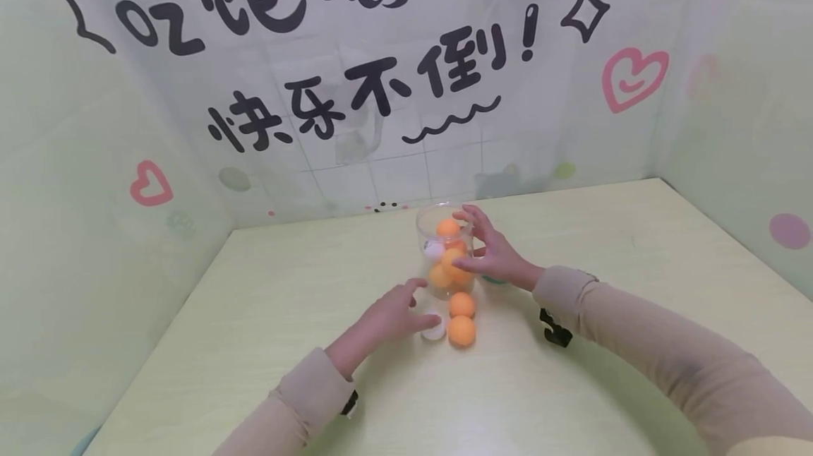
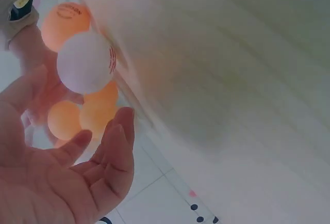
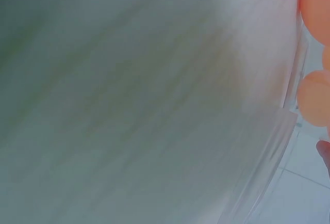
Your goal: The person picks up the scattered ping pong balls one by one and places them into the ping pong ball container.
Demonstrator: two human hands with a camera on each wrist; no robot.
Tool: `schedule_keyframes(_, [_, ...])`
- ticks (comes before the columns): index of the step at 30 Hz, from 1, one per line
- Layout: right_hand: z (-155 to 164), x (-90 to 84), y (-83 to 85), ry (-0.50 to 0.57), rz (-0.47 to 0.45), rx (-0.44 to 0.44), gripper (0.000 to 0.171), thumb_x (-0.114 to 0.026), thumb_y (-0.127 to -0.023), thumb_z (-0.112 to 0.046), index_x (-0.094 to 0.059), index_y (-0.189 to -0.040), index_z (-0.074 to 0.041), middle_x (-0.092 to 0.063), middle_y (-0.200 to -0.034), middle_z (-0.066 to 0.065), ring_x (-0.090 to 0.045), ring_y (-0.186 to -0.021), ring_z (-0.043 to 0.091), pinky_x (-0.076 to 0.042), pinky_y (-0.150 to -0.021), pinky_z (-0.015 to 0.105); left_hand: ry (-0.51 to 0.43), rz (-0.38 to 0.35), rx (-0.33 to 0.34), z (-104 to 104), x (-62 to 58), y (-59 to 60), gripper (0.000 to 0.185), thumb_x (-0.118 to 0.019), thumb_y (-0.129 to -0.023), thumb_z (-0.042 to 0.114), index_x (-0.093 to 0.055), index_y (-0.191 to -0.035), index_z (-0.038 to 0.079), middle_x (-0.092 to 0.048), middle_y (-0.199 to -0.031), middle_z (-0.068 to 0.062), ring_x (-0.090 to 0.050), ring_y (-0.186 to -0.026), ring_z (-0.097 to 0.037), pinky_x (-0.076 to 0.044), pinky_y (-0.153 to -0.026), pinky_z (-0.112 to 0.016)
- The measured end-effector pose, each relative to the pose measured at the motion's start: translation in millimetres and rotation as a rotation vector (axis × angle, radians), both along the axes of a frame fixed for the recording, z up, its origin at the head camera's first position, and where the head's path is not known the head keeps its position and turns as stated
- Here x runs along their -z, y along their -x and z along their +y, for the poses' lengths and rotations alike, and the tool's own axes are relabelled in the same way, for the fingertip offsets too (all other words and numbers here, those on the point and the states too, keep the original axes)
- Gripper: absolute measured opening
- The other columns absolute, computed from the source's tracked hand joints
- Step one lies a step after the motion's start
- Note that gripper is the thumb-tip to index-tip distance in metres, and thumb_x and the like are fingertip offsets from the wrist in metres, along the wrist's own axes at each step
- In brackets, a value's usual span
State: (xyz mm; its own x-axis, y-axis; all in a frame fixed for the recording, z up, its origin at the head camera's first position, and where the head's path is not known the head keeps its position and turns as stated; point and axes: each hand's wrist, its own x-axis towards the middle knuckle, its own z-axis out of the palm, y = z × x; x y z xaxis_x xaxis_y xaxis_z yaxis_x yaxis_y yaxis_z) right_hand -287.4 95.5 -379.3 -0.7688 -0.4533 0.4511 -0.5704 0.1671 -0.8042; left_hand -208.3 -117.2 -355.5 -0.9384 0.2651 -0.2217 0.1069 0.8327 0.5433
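Note:
A clear plastic jar (image 1: 422,236) with several orange balls and a white ball inside stands toward the back of the table. My right hand (image 1: 498,256) holds the jar from its right side, thumb at the front and fingers round the far side near the rim. In front of the jar lie two loose orange balls, a farther one (image 1: 461,305) and a nearer one (image 1: 461,332). Beside them is a white ball (image 1: 433,333), marked with red print in the left wrist view. My left hand (image 1: 395,313) hovers at this white ball with spread, loosely bent fingers, its thumb overlapping the ball.
A green-edged item (image 1: 495,279) shows partly behind my right hand. The pale wooden table (image 1: 254,343) meets a white printed backdrop (image 1: 381,181) at the back, with light walls on both sides. Black straps hang under both wrists.

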Motion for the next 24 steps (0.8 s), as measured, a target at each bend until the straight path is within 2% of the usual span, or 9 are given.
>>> schedule_keyframes(4, [-0.3, -0.7, -1.1, -0.007, -0.017, 0.010, 0.085, -0.068, -0.078, 0.000, -0.014, -0.142, -0.010, -0.029, -0.144, 0.018, -0.039, -0.124, 0.041, -0.049, -0.082, 0.049, 0.094, 0.036, 0.115, 2.3, 4.1, -10.5, 0.052, -0.068, -0.080, 0.034, -0.052, -0.126, 0.016, -0.059, -0.106, -0.008, -0.055, -0.088, -0.021, -0.046, -0.076, -0.038])
schedule_keyframes(7, [0.0, 1.6, 1.4, -0.012, -0.030, 0.013, 0.084, -0.069, -0.078, -0.003, -0.015, -0.142, -0.013, -0.029, -0.144, 0.015, -0.040, -0.123, 0.038, -0.049, -0.081, 0.047, 0.134, 0.067, 0.148, 2.7, 6.7, -14.8, 0.041, -0.068, -0.081, 0.028, -0.056, -0.119, 0.015, -0.059, -0.100, -0.005, -0.052, -0.080, -0.017, -0.045, -0.073, -0.036])
schedule_keyframes(15, [0.5, 0.3, -0.1, -0.008, -0.044, 0.011, 0.085, -0.069, -0.078, -0.004, -0.014, -0.142, -0.013, -0.029, -0.145, 0.016, -0.038, -0.125, 0.040, -0.048, -0.083, 0.050, 0.130, 0.063, 0.130, 2.1, 6.9, -16.6, 0.031, -0.070, -0.076, 0.015, -0.054, -0.101, 0.006, -0.055, -0.090, -0.006, -0.049, -0.075, -0.019, -0.044, -0.070, -0.034])
schedule_keyframes(24, [-1.4, -2.5, -2.5, -0.008, -0.062, 0.022, 0.086, -0.068, -0.078, 0.001, -0.013, -0.143, -0.011, -0.029, -0.144, 0.018, -0.038, -0.125, 0.039, -0.047, -0.084, 0.051, 0.078, 0.087, 0.113, -0.6, 7.3, -17.4, 0.035, -0.070, -0.073, 0.007, -0.052, -0.103, 0.001, -0.053, -0.092, -0.009, -0.050, -0.079, -0.020, -0.046, -0.072, -0.036])
